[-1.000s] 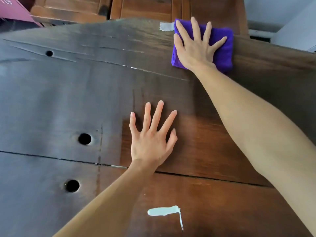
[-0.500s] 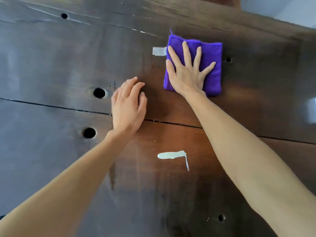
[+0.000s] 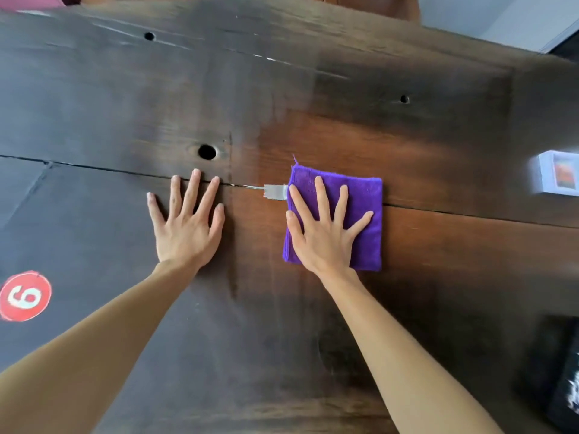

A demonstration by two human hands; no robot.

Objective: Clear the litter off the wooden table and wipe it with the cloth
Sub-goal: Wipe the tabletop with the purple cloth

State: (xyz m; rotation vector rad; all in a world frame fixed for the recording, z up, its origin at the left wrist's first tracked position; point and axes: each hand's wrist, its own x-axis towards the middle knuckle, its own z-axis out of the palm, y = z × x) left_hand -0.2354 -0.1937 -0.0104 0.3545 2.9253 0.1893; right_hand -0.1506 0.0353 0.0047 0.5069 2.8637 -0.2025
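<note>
Our right hand (image 3: 326, 233) lies flat with fingers spread on the folded purple cloth (image 3: 360, 198), pressing it to the wooden table (image 3: 344, 126); nothing is pinched. Our left hand (image 3: 188, 227) rests palm down beside it, fingers straight and splayed on bare wood, its fingertips reaching the dark seam between two boards. A small grey-white strip (image 3: 275, 192) lies on that seam, touching the cloth's left edge. Above the left hand we see a round hole (image 3: 207, 152). A red sticker (image 3: 24, 296) sits far left, a blurred white box (image 3: 557, 178) far right.
</note>
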